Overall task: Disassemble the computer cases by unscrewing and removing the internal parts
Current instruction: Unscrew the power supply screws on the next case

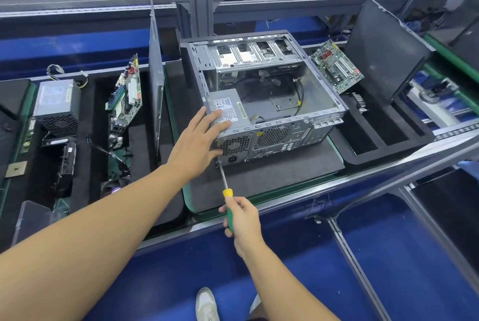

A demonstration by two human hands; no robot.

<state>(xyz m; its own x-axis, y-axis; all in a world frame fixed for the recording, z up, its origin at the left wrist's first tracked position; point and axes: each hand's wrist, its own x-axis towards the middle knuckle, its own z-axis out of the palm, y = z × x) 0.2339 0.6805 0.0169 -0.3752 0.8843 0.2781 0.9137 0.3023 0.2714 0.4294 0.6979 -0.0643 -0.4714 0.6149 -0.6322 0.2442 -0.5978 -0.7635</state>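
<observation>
An open grey computer case [324, 103] lies on its side on a dark mat, its rear panel facing me. A silver power supply [228, 105] still sits in its near left corner. My left hand [199, 139] rests flat with straight fingers on the power supply and the case's corner. My right hand [241, 217] grips the green and yellow handle of a screwdriver [225, 186]. The screwdriver's tip meets the rear panel at its lower left corner, beside the power socket.
A removed motherboard [337, 66] leans at the case's right, with a black side panel [383, 48] propped behind it. Left trays hold another power supply [57, 103], a motherboard [127, 97] and an upright panel [155, 72]. Black foam trays [388, 139] lie to the right.
</observation>
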